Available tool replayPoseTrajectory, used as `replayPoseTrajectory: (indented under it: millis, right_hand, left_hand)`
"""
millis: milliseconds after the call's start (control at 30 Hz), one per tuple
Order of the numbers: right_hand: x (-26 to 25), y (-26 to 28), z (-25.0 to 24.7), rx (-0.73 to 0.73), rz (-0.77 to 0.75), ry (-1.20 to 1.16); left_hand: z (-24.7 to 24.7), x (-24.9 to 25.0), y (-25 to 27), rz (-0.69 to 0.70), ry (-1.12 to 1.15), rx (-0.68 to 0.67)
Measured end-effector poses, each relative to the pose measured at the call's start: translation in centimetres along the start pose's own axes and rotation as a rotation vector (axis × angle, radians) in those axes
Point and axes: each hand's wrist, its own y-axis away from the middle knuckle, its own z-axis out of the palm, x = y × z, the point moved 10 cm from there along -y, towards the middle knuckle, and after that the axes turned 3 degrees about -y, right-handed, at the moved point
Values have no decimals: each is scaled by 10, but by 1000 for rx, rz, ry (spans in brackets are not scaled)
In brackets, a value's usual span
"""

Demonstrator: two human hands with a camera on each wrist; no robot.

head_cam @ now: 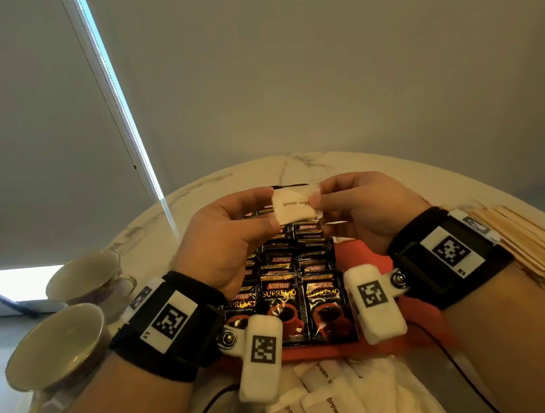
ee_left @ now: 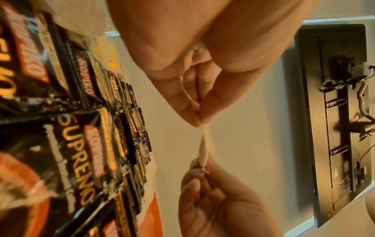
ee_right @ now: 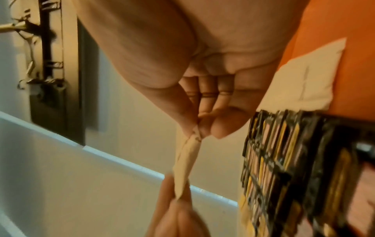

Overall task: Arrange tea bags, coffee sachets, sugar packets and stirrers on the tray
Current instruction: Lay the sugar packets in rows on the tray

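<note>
A small stack of white brown-sugar packets (head_cam: 294,207) is held up above the tray between both hands. My left hand (head_cam: 274,221) pinches its left end and my right hand (head_cam: 313,199) pinches its right end. Edge-on, the packets (ee_left: 205,147) hang between the left hand (ee_left: 199,123) above and the right hand below; the right wrist view shows the same packets (ee_right: 186,165) under my right hand (ee_right: 198,136). Below lies the orange tray (head_cam: 364,251), where black Kopiko coffee sachets (head_cam: 283,307) lie in overlapping rows.
Two empty teacups (head_cam: 59,343) stand at the left on the marble table (head_cam: 197,186). Wooden stirrers (head_cam: 528,243) lie heaped at the right. More brown-sugar packets (head_cam: 327,396) lie loose near the table's front edge. A white sachet (ee_right: 304,77) lies on the tray beside the coffee rows.
</note>
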Motion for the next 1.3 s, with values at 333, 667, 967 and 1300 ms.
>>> replayPoseTrajectory:
  millis: [333,667,967,1300]
  right_hand:
    - [57,-2,-98,379,300,136]
    - [62,-10,-95,344,366,348]
    - [57,-11,-99,358,304,343]
    - [60,-6,-67,240,297,230]
  left_hand:
    - [-9,-8,-3,-77,157,57]
    - [-12,-10,-5,-86,171,71]
    - [-14,-14,-8,-86,163,83]
    - [-11,-15,-5,-103,144,81]
